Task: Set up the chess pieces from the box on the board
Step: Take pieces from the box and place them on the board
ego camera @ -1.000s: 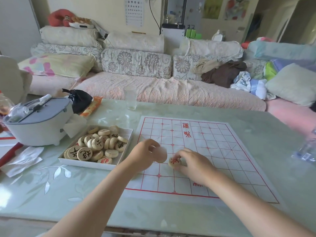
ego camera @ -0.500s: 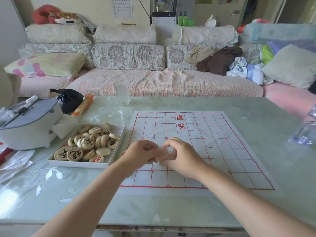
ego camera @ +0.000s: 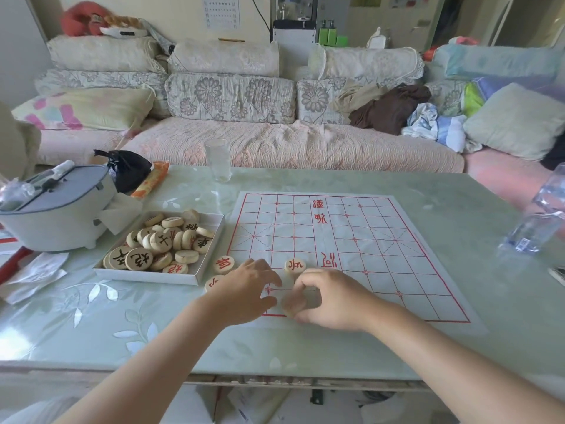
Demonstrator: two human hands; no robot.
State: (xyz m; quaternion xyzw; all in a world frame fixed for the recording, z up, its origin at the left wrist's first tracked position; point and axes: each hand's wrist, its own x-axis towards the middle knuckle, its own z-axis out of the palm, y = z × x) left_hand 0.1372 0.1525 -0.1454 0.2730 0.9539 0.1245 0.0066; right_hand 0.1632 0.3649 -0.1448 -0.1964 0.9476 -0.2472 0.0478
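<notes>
A white paper board with a red grid lies on the table. Left of it, a shallow white box holds several round wooden pieces with black or red characters. One red-marked piece lies on the board near its front left. Two more red pieces lie just off the board's left edge, one in full view and one half hidden by my left hand. My left hand rests palm down with fingers spread, holding nothing. My right hand pinches a blank-faced piece at the board's front edge.
A grey and white lidded pot stands at the left, with a black bag and an orange packet behind it. A clear glass stands beyond the board. A plastic bottle is at the right. Crumpled paper lies front left.
My hands were joined over the board; they have come apart. A red piece now lies on the board, two lie beside the box, and my right hand holds one piece lower down.
</notes>
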